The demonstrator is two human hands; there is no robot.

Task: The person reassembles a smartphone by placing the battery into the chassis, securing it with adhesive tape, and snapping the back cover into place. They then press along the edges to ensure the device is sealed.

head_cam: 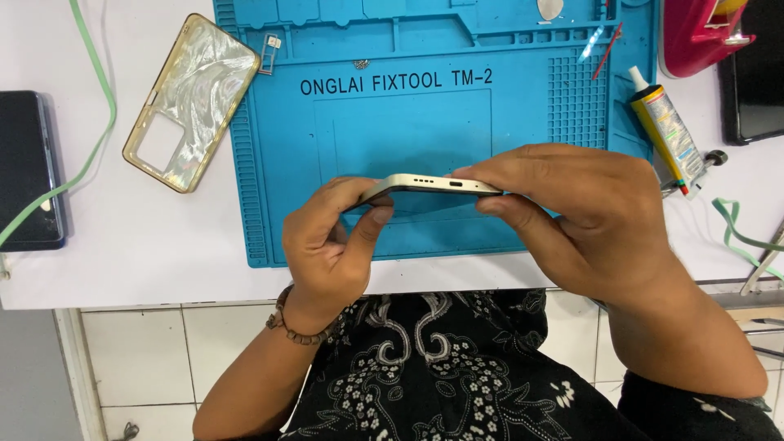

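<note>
A slim pale-gold smartphone [431, 184] is held edge-on above the blue silicone work mat [425, 106], its bottom edge with port and speaker holes facing me. My left hand [331, 245] pinches its left end between thumb and fingers. My right hand [588, 216] grips its right end, fingers over the top and thumb underneath. Both hands hover over the mat's near edge.
A marbled phone case [192, 98] with a small SIM tray [269, 53] beside it lies left of the mat. A dark phone [28, 167] and green cable [90, 122] sit far left. A glue tube [665, 131], red object [702, 33] and dark device [755, 73] lie right.
</note>
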